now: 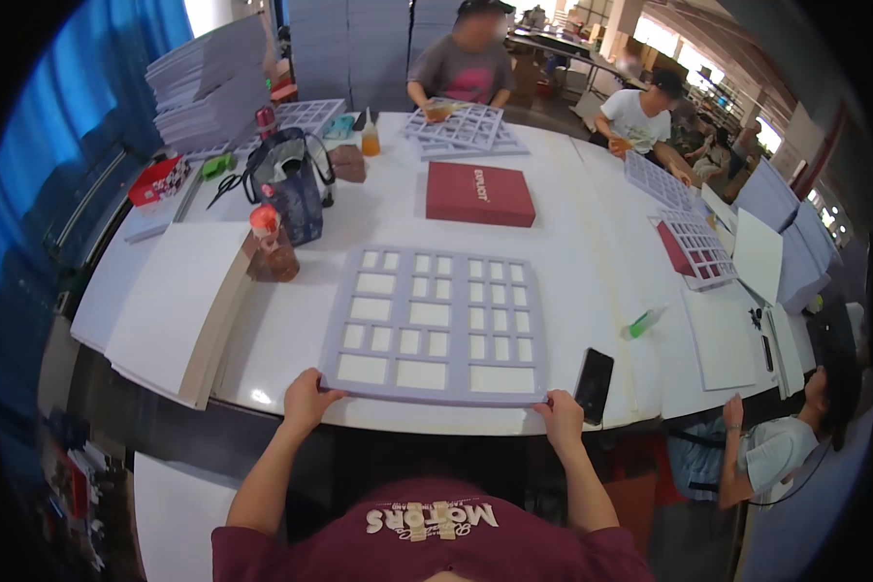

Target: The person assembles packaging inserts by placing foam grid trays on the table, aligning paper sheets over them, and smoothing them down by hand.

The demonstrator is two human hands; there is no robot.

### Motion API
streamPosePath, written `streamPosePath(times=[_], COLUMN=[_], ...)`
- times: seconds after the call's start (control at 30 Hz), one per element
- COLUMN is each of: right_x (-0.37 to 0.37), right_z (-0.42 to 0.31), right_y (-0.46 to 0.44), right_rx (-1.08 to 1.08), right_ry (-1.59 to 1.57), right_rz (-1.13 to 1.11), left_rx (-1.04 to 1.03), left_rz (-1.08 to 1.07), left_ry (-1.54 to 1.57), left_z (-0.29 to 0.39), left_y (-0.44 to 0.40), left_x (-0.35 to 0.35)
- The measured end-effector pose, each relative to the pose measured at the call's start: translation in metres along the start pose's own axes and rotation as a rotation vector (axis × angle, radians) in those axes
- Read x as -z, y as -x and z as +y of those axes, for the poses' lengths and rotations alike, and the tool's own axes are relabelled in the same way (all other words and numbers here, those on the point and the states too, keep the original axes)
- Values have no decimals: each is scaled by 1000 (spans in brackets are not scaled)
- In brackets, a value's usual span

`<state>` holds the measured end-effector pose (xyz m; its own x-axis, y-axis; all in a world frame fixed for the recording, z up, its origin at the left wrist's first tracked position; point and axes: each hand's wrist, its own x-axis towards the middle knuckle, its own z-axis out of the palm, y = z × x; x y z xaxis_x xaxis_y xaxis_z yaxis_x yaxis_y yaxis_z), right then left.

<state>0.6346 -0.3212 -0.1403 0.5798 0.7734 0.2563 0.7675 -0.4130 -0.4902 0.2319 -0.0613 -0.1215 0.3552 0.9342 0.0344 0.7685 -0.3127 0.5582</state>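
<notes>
A pale grey tray (459, 320) with many rectangular compartments lies flat on the white table in front of me. White bottoms show in its compartments. My left hand (306, 400) is closed on its near left corner, thumb along the edge. At the near right corner, my right hand (561, 417) grips the same tray between thumb and fingers. A black phone (594, 385) lies just right of that hand. Beyond the tray's far edge sits a dark red box (480, 194) with white lettering.
White boards (175, 301) are stacked at left, near a drink bottle (276, 247) and a dark bag (296, 189). A small green bottle (644, 322) lies at right. Co-workers sit across and to the right, near more grid trays (698, 247). Tall stacked sheets (209, 92) rise at far left.
</notes>
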Motion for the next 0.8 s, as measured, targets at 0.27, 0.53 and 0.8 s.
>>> streamPosePath(times=[0.27,0.53,0.8], right_x=[2,-5,-4], right_z=[12,15,15], right_y=[-4,5,5], right_rx=[86,194,168], right_ry=[40,179,136], right_rz=[-57,38,58], left_rx=[-72,-195,-137], left_rz=[-102,-154,-104], left_ry=[39,-165,-123], left_z=[-23,-9,-13], left_y=[-13,-21,-16], left_x=[3,17,8])
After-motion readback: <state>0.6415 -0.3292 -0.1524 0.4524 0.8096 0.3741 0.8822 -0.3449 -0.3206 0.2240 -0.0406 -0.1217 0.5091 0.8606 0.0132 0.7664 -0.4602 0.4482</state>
